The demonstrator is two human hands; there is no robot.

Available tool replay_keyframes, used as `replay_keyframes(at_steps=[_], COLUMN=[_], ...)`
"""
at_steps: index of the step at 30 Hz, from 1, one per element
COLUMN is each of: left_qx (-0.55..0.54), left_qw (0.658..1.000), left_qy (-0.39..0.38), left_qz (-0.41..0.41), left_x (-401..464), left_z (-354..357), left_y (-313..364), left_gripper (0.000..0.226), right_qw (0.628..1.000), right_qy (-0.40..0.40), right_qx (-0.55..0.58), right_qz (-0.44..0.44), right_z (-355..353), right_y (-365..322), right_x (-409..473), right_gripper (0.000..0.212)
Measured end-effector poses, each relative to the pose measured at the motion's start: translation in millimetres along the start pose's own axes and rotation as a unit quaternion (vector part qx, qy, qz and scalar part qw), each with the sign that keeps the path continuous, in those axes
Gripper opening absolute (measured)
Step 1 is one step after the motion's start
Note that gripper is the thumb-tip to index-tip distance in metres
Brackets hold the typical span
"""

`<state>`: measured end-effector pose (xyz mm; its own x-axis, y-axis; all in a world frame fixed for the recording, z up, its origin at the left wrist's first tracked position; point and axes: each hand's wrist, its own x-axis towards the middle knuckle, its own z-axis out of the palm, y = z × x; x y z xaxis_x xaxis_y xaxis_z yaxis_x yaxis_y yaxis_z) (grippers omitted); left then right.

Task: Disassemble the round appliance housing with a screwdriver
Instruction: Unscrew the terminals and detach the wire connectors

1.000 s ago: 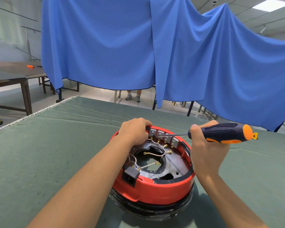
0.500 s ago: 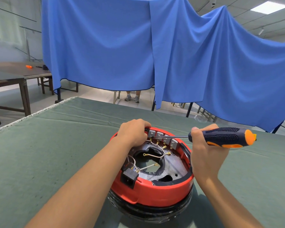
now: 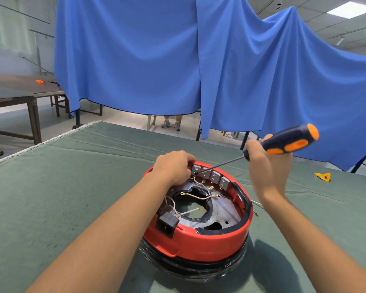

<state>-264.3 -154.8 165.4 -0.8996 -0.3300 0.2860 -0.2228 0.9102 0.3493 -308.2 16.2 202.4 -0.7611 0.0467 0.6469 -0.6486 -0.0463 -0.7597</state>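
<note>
- Nearest me, the round housing sits on the green table cover, its red shell upward over a dark lower band. I judge the job well under way: no cover is on top, and the metal plate, loose white wires and black power socket are exposed.
- Several wire ends hang free with their brass terminals bare, so I take the unplugging as partly done. The red shell is still seated on the base, so separating it is left.
- At the far rim, my left hand has its fingers curled over the housing's edge, gripping it beside the row of grey switch blocks.
- My right hand is wrapped round the screwdriver, handle tilted up and to the right. The shaft slants down to the first grey blocks; I cannot tell whether the tip sits in a screw.
- I judge those blocks to be the step in hand; all four remain in place.
- Further right on the cloth lies a small yellow piece, well apart from the housing.
- Beyond hangs a blue curtain.
</note>
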Motion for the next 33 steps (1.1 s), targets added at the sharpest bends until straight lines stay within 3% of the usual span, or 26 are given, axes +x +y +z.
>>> replay_keyframes(at_steps=[6,11,22,26,33], left_qx=[-0.005,-0.001,-0.002,-0.001,0.002], left_qw=[1.0,1.0,1.0,1.0,1.0], left_qy=[-0.003,-0.003,0.009,0.006,0.018], left_qz=[-0.004,-0.003,0.002,-0.002,-0.007], left_x=[1.5,2.0,3.5,4.2,3.1], left_z=[0.5,1.4,3.5,4.0,4.5], left_y=[-0.1,-1.7,-3.2,-4.0,-1.6], left_gripper=[0.045,0.046,0.05,0.05,0.05], right_qw=[0.995,0.989,0.98,0.982,0.999], right_qy=[-0.026,-0.023,-0.011,0.004,0.027], right_qx=[-0.083,-0.108,-0.086,-0.09,-0.003], right_qz=[0.038,0.095,0.18,0.167,0.026], right_z=[15.1,20.6,27.0,18.6,-4.1], right_y=[-3.2,0.8,13.2,12.5,13.8], right_x=[36.0,53.3,74.7,66.0,14.0], right_gripper=[0.016,0.027,0.019,0.024,0.035])
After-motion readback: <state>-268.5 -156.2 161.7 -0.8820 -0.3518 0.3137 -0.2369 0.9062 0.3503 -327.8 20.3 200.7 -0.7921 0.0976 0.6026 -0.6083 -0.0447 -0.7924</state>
